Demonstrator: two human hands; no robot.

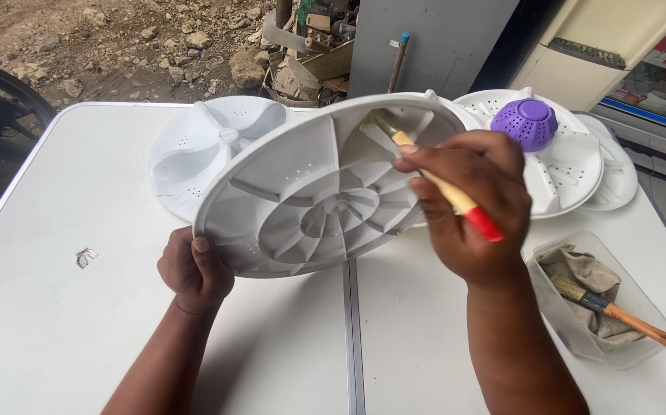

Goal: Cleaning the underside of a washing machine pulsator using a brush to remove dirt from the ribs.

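- The white ribbed disc (325, 192) is tilted up off the white table (64, 323), its underside facing the person so the ribs can be reached.
- It looks grimy between the ribs near the top.
- The left hand (195, 269) clamps its lower rim.
- The right hand (467, 204) pinches a paintbrush (433, 180), bristles on the ribs.
- More discs (210, 146) lie behind; a tub (602, 307) holds another brush.

L hand (195, 269) grips rim of tilted white washer pulsator (325, 188), underside up. R hand (467, 204) holds paintbrush (433, 180), bristles on ribs above its grip. Tub w/ rag (590, 296) right of R hand.
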